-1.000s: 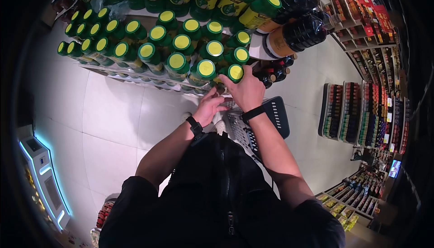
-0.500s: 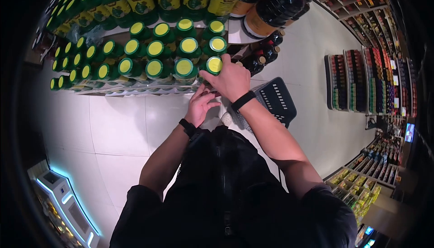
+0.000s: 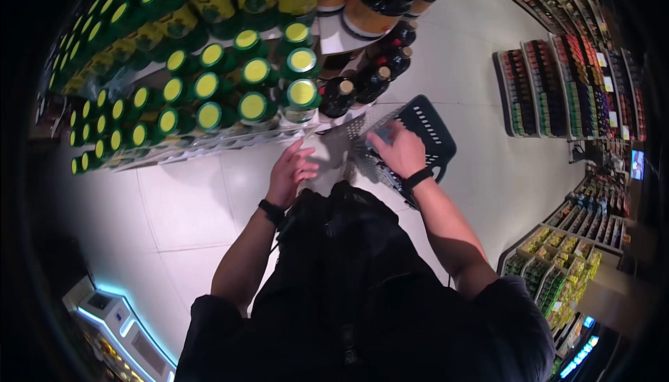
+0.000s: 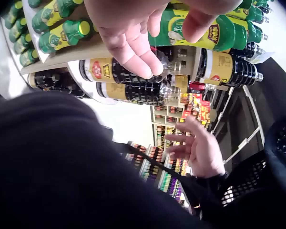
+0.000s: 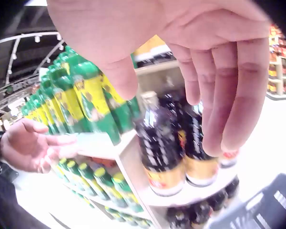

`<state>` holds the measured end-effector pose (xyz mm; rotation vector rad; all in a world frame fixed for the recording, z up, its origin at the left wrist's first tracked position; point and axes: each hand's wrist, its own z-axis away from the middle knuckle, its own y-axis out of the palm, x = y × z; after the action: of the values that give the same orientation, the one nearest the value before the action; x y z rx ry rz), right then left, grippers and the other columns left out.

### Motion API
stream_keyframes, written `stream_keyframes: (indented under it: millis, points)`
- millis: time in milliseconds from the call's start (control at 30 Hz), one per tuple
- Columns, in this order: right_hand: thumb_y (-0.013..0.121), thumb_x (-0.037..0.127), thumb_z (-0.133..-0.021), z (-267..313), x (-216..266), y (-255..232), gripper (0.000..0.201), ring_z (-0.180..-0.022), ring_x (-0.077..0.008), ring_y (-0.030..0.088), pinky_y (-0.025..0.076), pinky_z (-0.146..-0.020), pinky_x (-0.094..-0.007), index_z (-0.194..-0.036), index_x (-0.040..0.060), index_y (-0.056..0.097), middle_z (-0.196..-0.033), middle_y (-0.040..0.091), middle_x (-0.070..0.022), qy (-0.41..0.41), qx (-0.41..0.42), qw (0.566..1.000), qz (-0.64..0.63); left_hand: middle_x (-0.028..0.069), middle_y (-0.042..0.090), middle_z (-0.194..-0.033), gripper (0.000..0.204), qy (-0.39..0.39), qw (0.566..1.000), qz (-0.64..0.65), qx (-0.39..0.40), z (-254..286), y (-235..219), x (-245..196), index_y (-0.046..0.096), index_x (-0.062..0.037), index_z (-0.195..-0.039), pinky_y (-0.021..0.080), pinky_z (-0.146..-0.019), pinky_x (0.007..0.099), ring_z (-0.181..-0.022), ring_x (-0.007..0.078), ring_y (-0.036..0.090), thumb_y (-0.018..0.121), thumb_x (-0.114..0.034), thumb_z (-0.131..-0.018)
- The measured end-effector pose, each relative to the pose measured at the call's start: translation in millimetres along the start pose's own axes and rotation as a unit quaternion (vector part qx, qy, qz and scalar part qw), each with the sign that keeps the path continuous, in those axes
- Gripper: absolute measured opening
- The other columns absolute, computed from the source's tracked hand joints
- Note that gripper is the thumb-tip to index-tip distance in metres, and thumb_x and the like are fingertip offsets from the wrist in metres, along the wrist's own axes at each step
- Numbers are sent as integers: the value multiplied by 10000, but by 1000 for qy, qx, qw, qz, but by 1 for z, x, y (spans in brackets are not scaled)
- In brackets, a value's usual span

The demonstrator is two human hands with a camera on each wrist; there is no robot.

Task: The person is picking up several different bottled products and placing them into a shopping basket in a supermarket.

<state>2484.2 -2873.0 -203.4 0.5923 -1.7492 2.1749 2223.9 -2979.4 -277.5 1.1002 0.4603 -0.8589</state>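
Note:
In the head view the right hand (image 3: 403,151) hovers over the dark basket (image 3: 426,131), its fingers loosely bent around nothing. The left hand (image 3: 288,175) hangs relaxed in front of the shelf edge, below a green bottle with a yellow cap (image 3: 303,93), and holds nothing. The right wrist view has the right hand (image 5: 205,62) with fingers extended and apart, dark bottles (image 5: 159,152) behind it. Also there, the left hand (image 5: 31,145) is palm up beside the shelf. The left wrist view shows the left hand's fingers (image 4: 133,55) in front of dark bottles.
Rows of green bottles (image 3: 209,86) fill the shelves at the left, with dark bottles (image 3: 339,96) at the corner. Further right stands a display rack (image 3: 540,89) on the pale floor (image 3: 481,124). A machine with blue lights (image 3: 125,323) is at lower left.
The right hand has let go of the green bottle's cap and moved right, over the basket. The left hand has moved slightly left and down. The head view has shifted along the shelf.

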Motion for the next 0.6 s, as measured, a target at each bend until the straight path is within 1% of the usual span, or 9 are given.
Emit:
stream_keyframes:
  millis: [33, 100, 167, 233, 300, 400, 467, 533, 600]
  points:
    - [658, 544, -775, 4, -35, 2, 636, -821, -379, 676, 534, -754, -442, -1091, -7, 623, -834, 687, -219, 30, -4, 999, 13, 153, 552, -1293, 539, -5, 1000, -8, 11, -9, -4, 9, 365, -48, -1418, 536, -818, 324, -936, 215, 653, 557, -194, -935]
    - [663, 517, -784, 17, -95, 24, 625, -894, -379, 667, 525, -806, -443, -1122, -7, 619, -932, 683, -236, 64, 53, 995, 47, 145, 572, -1269, 487, -44, 998, -31, -44, -6, -11, 16, 404, -52, -1386, 546, -799, 321, -924, 196, 656, 549, -189, -942]
    - [676, 511, -775, 37, -131, 29, 640, -977, -369, 650, 508, -855, -435, -1141, -10, 621, -1030, 670, -241, 124, 123, 984, 44, 99, 649, -1136, 447, -75, 991, -62, -87, -7, -21, 23, 451, -66, -1349, 548, -732, 291, -870, 176, 658, 560, -202, -938]
    - [697, 503, -759, 52, -174, 37, 643, -1015, -358, 638, 496, -887, -416, -1143, -8, 628, -1058, 666, -236, 131, 166, 977, -43, 96, 675, -1053, 438, -98, 982, -106, -121, -15, -33, 31, 465, -37, -1325, 546, -696, 279, -812, 176, 660, 559, -181, -923]
    - [720, 470, -743, 67, -188, 35, 637, -967, -352, 646, 497, -864, -407, -1151, -10, 628, -1036, 676, -217, 174, 191, 965, -45, 107, 672, -1043, 421, -116, 969, -169, -136, -16, -60, 43, 475, -28, -1318, 537, -673, 277, -787, 176, 656, 517, -172, -924]
    - [727, 450, -738, 79, -220, 58, 619, -928, -344, 654, 499, -840, -405, -1141, -12, 638, -972, 686, -209, 185, 175, 964, -72, 129, 668, -1019, 431, -167, 943, -219, -186, -7, -120, 65, 494, -40, -1307, 536, -659, 308, -765, 205, 653, 503, -205, -909]
    - [763, 406, -735, 78, -229, 61, 478, -752, -242, 656, 500, -727, -359, -962, -7, 687, -763, 679, -124, 216, 138, 959, -119, 134, 664, -1002, 430, -203, 919, -233, -244, 6, -165, 86, 505, -57, -1293, 537, -652, 350, -752, 232, 648, 506, -237, -903]
    - [760, 396, -736, 77, -229, 55, 445, -720, -228, 648, 497, -704, -352, -929, 0, 694, -728, 670, -105, 237, 161, 947, -144, 136, 661, -983, 425, -224, 900, -232, -293, 39, -196, 104, 515, -62, -1276, 534, -642, 382, -738, 249, 642, 513, -259, -899]
    - [763, 385, -727, 77, -232, 62, 404, -675, -208, 633, 492, -666, -341, -882, 16, 702, -695, 659, -77, 261, 195, 932, -159, 143, 658, -974, 420, -237, 886, -228, -327, 77, -201, 114, 522, -60, -1263, 532, -634, 392, -728, 253, 639, 519, -264, -896]
